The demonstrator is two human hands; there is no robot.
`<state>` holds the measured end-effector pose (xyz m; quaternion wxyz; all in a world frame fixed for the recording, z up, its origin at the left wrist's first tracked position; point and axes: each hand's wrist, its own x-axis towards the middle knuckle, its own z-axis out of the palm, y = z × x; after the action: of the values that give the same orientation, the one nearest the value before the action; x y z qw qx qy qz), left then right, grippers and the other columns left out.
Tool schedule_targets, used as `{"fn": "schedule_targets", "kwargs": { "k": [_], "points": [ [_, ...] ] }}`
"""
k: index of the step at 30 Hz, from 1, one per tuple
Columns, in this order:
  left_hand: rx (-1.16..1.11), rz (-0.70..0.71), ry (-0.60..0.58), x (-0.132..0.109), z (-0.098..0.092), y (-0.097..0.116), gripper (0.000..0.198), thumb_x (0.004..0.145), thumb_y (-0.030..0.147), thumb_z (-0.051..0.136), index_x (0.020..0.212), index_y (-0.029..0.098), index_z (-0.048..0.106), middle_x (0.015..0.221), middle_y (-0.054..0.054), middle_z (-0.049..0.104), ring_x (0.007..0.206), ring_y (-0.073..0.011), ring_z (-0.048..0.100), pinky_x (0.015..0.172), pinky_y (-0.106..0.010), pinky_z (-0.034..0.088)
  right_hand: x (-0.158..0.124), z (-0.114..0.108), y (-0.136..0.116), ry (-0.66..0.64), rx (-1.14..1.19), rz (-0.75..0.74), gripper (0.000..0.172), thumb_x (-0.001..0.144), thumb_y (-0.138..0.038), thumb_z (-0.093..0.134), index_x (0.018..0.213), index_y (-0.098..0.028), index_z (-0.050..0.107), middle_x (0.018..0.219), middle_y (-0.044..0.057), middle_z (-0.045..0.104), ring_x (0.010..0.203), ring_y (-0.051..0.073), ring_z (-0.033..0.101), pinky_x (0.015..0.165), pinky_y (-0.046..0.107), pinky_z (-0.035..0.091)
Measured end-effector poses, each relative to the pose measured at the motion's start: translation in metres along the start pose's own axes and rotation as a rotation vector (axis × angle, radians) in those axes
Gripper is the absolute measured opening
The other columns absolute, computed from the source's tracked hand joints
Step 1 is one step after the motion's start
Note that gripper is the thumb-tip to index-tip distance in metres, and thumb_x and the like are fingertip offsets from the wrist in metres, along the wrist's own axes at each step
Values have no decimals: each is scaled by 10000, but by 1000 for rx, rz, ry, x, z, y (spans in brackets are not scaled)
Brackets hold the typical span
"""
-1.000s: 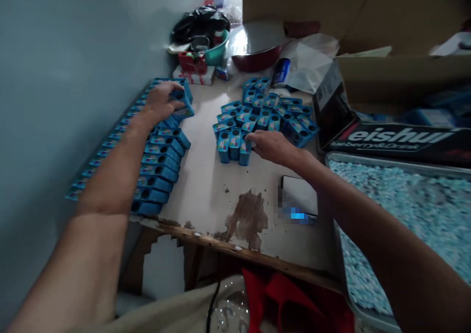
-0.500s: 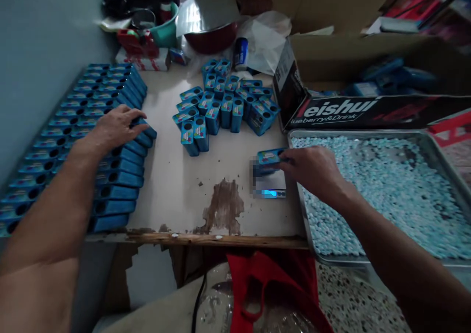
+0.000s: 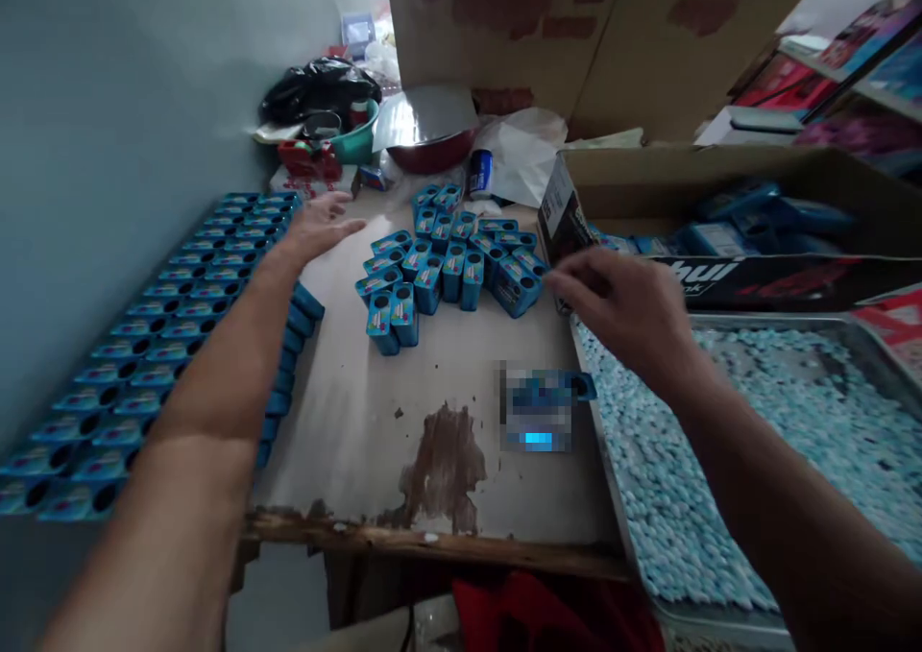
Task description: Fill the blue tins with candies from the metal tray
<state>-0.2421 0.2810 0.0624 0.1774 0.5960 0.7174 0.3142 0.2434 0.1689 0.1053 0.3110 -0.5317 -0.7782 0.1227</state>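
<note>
My left hand (image 3: 324,225) is stretched out, fingers spread and holding nothing, beyond the far end of long rows of blue plastic boxes (image 3: 130,372) with round holes. My right hand (image 3: 623,297), slightly blurred, hovers at the right edge of a loose cluster of the same boxes (image 3: 428,277). Its fingers are bent and loosely apart, with nothing visible in them. Below it, one blue box (image 3: 583,386) lies across a small digital scale (image 3: 537,439) with a lit display; that spot is partly pixelated.
A metal tray (image 3: 612,484) of pale blue pieces (image 3: 749,470) lies on the right. Behind it stands an open carton (image 3: 778,282) with more blue boxes. A blue can (image 3: 480,173), a red bowl (image 3: 436,153) and a green basin (image 3: 356,141) line the back. The table's worn wooden edge (image 3: 432,542) is in front.
My right hand has let go of the box at the scale and moved up towards the cluster. My left hand has left the box rows, reaching farther away and right. The camera view has tilted up.
</note>
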Motion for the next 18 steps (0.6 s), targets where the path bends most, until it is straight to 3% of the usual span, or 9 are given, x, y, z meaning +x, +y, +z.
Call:
{"fn": "schedule_targets", "kwargs": {
  "k": [2,4,6,9,11,14,16,18],
  "points": [
    [-158,-115,-47,22,29,3,781,893,534,943,1553,203,688,1463,-169,774,1343,-343,739,1195,-507,599,61,31,-5,-4,82,23,171,1040,-428,817,991,-266,798,860,53,766,839,291,737,771,408,506],
    [-370,-172,-105,45,56,-5,801,848,603,949,1518,258,678,1410,-145,790,1297,-338,772,1115,-497,626,125,68,-3,-67,130,92,164,1067,-398,797,1009,-249,759,963,64,783,924,278,741,844,406,555],
    [-603,-194,-147,68,78,-18,853,757,674,986,1462,303,682,1439,-130,789,1344,-354,762,1122,-508,607,185,103,2,-90,101,156,172,1069,-392,806,1021,-238,745,1014,82,787,997,296,745,929,439,587],
    [-817,-136,-186,100,104,-32,920,713,810,976,1440,328,685,1609,-136,734,1508,-401,683,1169,-530,569,255,148,12,-161,58,98,210,1087,-435,799,1094,-227,773,1099,112,818,1109,345,752,1038,496,600],
    [-878,-72,-204,113,119,-32,926,788,864,922,1506,339,664,1721,-115,671,1610,-403,609,1209,-536,541,287,174,18,-209,30,16,258,1057,-433,851,1189,-220,790,1250,134,837,1251,374,737,1142,513,576],
    [-964,-14,-256,116,140,-24,850,1021,817,746,1701,359,524,1844,-59,566,1653,-339,565,1267,-542,509,312,204,26,-306,87,-32,384,1033,-377,892,1359,-218,765,1475,129,806,1403,361,689,1259,513,525],
    [-1030,-10,-309,111,151,-15,798,1119,726,657,1779,342,424,1868,-49,542,1601,-293,606,1296,-533,504,316,217,32,-398,206,-13,338,1052,-335,878,1350,-230,757,1482,89,805,1369,307,694,1269,484,523],
    [-1051,22,-364,104,159,-7,809,1119,697,665,1787,314,418,1802,-69,620,1511,-286,671,1297,-538,519,313,223,39,-476,351,41,200,1089,-318,848,1245,-229,759,1347,39,829,1244,239,701,1241,440,537]
  ]
}}
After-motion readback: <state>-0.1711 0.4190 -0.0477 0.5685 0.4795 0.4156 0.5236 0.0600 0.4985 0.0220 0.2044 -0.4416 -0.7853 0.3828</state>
